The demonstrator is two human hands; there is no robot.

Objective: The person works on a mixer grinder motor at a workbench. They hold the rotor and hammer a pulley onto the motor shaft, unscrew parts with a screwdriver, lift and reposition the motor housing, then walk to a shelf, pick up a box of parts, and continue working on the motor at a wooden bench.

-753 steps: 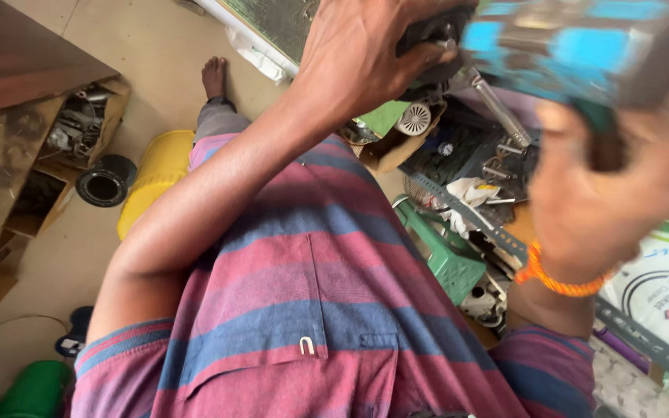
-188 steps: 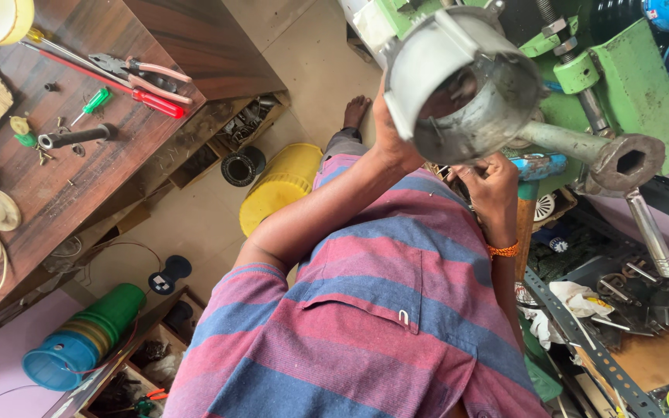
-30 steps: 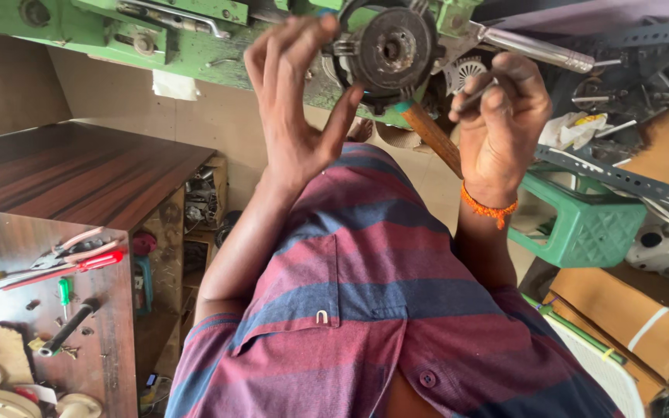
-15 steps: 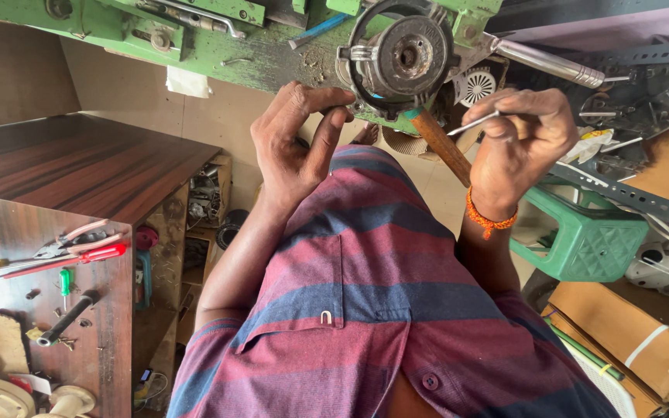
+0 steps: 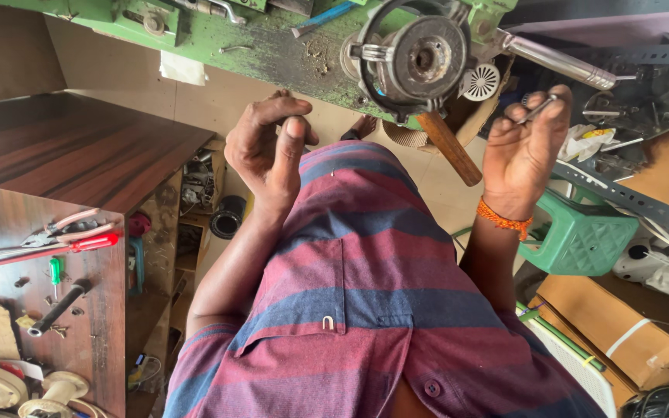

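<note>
My two hands raised under a green workbench (image 5: 272, 54) in a cluttered workshop.
My right hand (image 5: 524, 151) pinches one thin metal pin (image 5: 537, 111) beside the one round motor housing (image 5: 416, 58); my left hand (image 5: 269, 151) curls loosely, holding nothing.

Both forearms are raised. Left hand (image 5: 269, 151) curls loosely, fingers (image 5: 292, 143) bent inward; right hand (image 5: 524, 151) pinches its fingers (image 5: 540, 116) together near the round metal housing (image 5: 416, 58).

Repair workshop: green machine (image 5: 272, 46), pliers (image 5: 63, 228), screwdrivers (image 5: 56, 271) on wooden bench (image 5: 9, 217).
</note>
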